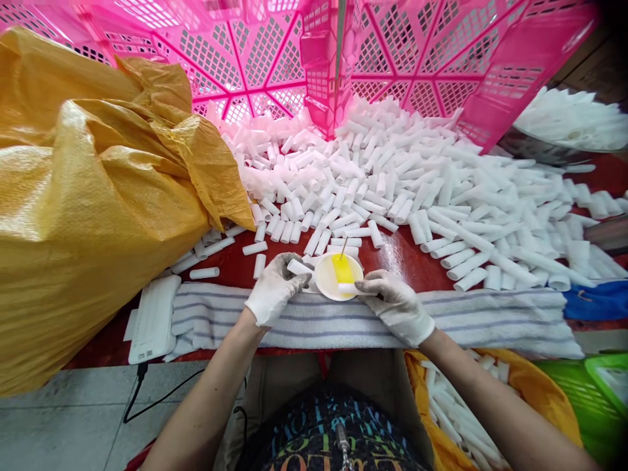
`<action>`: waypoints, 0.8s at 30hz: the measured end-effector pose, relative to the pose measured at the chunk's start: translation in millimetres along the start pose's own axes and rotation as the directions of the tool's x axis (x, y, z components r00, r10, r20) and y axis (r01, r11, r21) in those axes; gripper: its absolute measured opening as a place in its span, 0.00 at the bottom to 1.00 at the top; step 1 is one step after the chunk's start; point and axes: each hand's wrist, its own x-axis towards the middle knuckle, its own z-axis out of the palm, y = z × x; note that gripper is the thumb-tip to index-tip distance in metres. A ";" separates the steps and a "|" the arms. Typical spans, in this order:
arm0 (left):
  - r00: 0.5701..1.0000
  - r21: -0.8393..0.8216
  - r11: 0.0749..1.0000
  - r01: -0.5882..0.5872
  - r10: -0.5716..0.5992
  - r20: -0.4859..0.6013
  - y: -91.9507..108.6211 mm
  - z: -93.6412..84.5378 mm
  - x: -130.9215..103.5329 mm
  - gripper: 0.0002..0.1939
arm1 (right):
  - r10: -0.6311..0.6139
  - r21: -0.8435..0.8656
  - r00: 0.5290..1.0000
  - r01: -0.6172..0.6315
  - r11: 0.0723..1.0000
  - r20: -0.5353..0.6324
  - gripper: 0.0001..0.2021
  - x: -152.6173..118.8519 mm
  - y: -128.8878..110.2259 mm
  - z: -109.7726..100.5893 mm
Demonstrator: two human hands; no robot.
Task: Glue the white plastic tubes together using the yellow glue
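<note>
My left hand [277, 288], in a whitish glove, pinches a short white tube [299, 267] at the left side of a small round white dish [324, 280]. My right hand [392, 303], gloved too, grips another white tube [347, 288] whose end lies over the dish, against a yellow block [342, 268]. A thin stick [344, 246] stands up from the back of the block. Behind both hands, a large heap of white tubes [392, 157] covers the red table [400, 258].
Pink plastic baskets [275, 59] stand behind the heap. A big yellow sack [98, 216] fills the left. A striped towel [466, 320] lies along the front edge, beside a white device [156, 320] with a cable. At lower right are a yellow bag [544, 399] of tubes and a green basket [574, 399].
</note>
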 end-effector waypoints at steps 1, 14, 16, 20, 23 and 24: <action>1.000 -0.057 0.998 0.025 -0.024 0.007 -0.5 1.4 -1.0 0.22 | 0.013 0.026 1.000 -0.013 1.000 0.007 0.04 -2.2 -2.8 -1.2; 0.978 0.162 0.964 -0.209 0.206 0.035 1.2 28.7 -13.5 0.14 | 0.498 0.496 0.864 -0.399 0.771 -0.078 0.19 17.3 -42.8 -10.1; 0.909 0.292 0.862 -0.414 0.410 0.077 -2.0 30.7 -13.5 0.12 | 0.482 0.467 0.874 -0.401 0.788 -0.063 0.18 19.7 -47.7 -10.5; 0.767 0.430 0.644 -0.633 0.596 0.237 -9.8 35.0 -12.7 0.12 | 0.444 0.388 0.895 -0.395 0.833 -0.044 0.18 22.4 -56.0 -12.1; 0.768 0.467 0.613 -0.637 0.558 0.314 -5.3 36.2 -15.6 0.14 | 0.423 0.282 0.905 -0.393 0.875 -0.050 0.18 22.4 -56.8 -13.4; 0.782 0.483 0.618 -0.620 0.533 0.323 -1.8 36.2 -17.7 0.14 | 0.401 0.232 0.914 -0.379 0.896 -0.056 0.18 21.2 -56.5 -14.0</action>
